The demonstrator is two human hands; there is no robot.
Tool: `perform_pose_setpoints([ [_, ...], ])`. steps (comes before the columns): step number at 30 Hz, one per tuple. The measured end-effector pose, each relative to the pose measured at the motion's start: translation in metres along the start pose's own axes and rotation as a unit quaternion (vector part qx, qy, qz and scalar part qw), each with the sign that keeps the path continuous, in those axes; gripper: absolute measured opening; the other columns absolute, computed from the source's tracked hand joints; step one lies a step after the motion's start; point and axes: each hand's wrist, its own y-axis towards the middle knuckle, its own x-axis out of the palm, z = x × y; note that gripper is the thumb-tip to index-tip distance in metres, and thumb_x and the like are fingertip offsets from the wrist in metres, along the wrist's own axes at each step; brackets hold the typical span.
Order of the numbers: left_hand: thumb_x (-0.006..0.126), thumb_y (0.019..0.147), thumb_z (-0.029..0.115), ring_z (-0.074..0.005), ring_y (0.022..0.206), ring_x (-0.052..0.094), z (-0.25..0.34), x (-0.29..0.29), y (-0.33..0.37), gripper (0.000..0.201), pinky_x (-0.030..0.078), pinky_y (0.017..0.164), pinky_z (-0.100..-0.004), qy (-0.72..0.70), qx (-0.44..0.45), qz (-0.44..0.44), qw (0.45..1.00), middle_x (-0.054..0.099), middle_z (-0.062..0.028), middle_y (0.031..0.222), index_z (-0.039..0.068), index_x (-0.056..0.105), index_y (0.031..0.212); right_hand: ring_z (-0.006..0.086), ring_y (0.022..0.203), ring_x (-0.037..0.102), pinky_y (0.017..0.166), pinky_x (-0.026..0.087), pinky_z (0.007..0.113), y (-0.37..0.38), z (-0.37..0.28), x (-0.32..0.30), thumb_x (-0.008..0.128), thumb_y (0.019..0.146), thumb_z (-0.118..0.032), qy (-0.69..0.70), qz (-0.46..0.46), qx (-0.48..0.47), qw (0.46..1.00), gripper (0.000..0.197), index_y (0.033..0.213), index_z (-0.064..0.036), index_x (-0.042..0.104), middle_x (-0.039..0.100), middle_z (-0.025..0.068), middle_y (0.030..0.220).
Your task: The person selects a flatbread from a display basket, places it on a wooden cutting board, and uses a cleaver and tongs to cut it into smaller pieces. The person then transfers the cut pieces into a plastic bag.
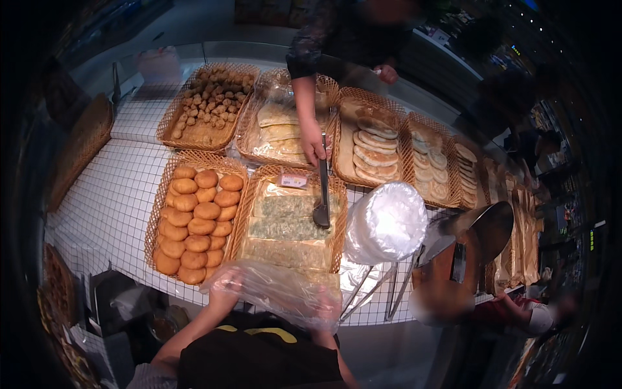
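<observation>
A clear plastic bag stretches between my two hands at the near edge of the counter. My left hand is closed on its left end, beside the basket of round golden buns. Behind the film, my right hand grips the other end; its fingers show only dimly. Just beyond the bag lies a wicker basket of flat, green-flecked pastries in clear wrap. Across the counter, another person's hand holds dark tongs, their tips low over these pastries.
A tall stack of clear plastic bags stands right of the pastry basket. Metal tongs lie near it. Farther back are baskets of small brown balls, folded flatbreads and round flatbreads. Another person stands at the right.
</observation>
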Motion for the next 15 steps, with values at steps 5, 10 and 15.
perform_pose_setpoints([
  [5,0.064,0.081,0.000,-0.0321,0.087,0.064,0.000,0.000,-0.004,0.012,0.051,0.080,-0.0382,0.002,-0.005,0.006,1.000,0.066,-0.0146,0.092,0.001,0.067,0.093,0.0136,0.070,0.060,0.058,0.051,0.028,-0.003,-0.003,-0.001,0.068,0.089,-0.017,-0.071,0.028,0.012,0.997,0.024,0.106,-0.0048,0.057,0.062,0.0045,0.086],
  [10,0.064,0.082,-0.001,-0.0322,0.088,0.064,-0.004,0.000,-0.008,0.013,0.051,0.080,-0.0387,-0.017,-0.001,-0.013,1.000,0.066,-0.0142,0.092,0.001,0.066,0.094,0.0132,0.071,0.059,0.059,0.051,0.028,0.003,0.018,-0.021,0.067,0.089,-0.019,-0.114,0.039,-0.016,0.993,0.023,0.104,-0.0053,0.057,0.061,0.0041,0.085],
  [15,0.064,0.080,-0.003,-0.0312,0.089,0.065,-0.014,-0.002,-0.019,0.016,0.051,0.081,-0.0384,-0.040,-0.006,-0.032,0.999,0.067,-0.0129,0.093,0.001,0.066,0.096,0.0131,0.070,0.059,0.058,0.051,0.029,-0.004,0.006,-0.015,0.067,0.088,-0.017,-0.123,0.038,0.005,0.992,0.020,0.101,-0.0058,0.057,0.062,0.0036,0.084],
])
